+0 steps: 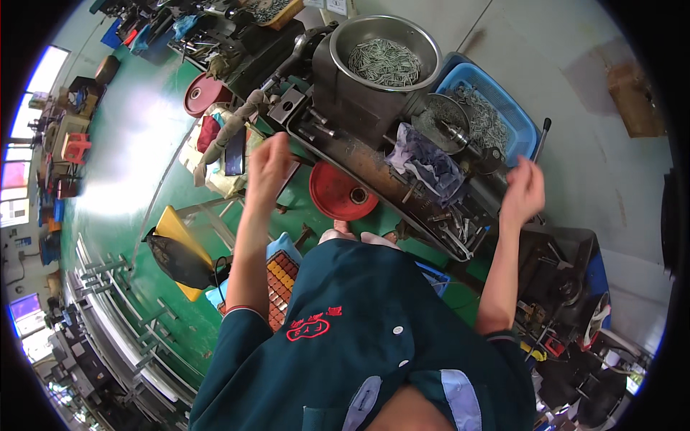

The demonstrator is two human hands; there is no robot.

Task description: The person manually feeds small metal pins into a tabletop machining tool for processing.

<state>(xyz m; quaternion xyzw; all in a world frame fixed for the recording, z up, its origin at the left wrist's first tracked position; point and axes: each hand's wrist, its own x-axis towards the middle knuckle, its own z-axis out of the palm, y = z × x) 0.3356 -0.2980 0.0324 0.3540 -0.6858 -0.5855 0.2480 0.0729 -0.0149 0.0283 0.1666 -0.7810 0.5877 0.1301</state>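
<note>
My left hand [269, 169] is raised at the left end of a small bench lathe [363, 118], its fingers curled closed. Beside it runs a cloth-wrapped lever [233, 129]. Off the lathe's right end, my right hand [525, 192] is also closed, fingers bent together. A black-knobbed lever [544, 136] rises just beyond it. Whatever either hand may hold is hidden. On the headstock stands a steel bowl [338, 54] of small metal pins [384, 62]. A crumpled purple-grey rag [428, 161] lies on the lathe bed between my hands.
Behind the lathe sits a blue plastic basket [528, 118] of metal parts. Wrenches [456, 241] lie on the bed's front right. A red round base [334, 190] is on the green floor below. To the left are a yellow stool [180, 241] and metal rails [122, 316].
</note>
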